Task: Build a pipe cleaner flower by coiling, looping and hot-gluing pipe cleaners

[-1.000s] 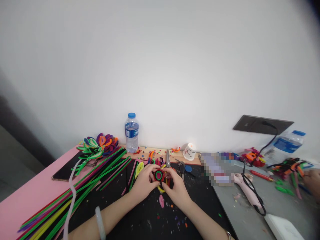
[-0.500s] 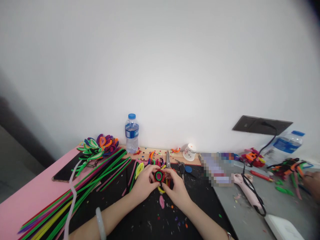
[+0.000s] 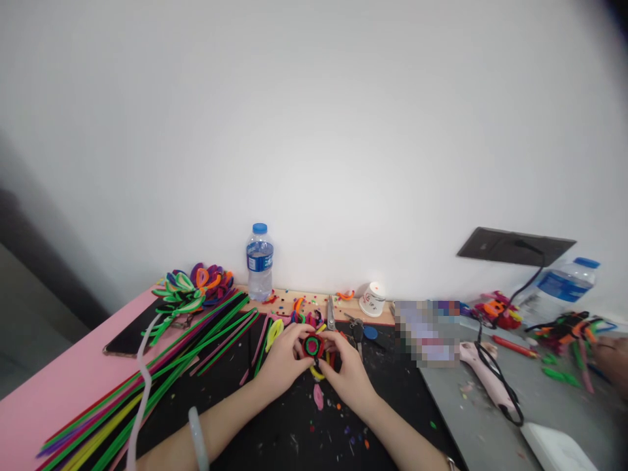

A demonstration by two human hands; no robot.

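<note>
Both my hands meet over the black mat (image 3: 275, 432) and pinch a small round pipe-cleaner coil (image 3: 313, 345) with red, green and black rings. My left hand (image 3: 281, 361) grips its left side and my right hand (image 3: 349, 373) its right side. A yellow loop (image 3: 316, 374) hangs just under the coil. A pale bangle (image 3: 197, 437) sits on my left wrist. Long pipe cleaners (image 3: 161, 373) in green, pink, yellow and purple lie fanned out to the left of my hands.
A water bottle (image 3: 260, 262), scissors (image 3: 330, 314), keys (image 3: 358, 330) and a small white cup (image 3: 371, 299) stand behind my hands. A phone (image 3: 128, 337) and pipe-cleaner flowers (image 3: 191, 288) lie left. A pink glue gun (image 3: 483, 374) lies right, near another person's hand (image 3: 613, 363).
My hands stay on the coil with only slight finger shifts. The other person's hand at the far right has moved a little.
</note>
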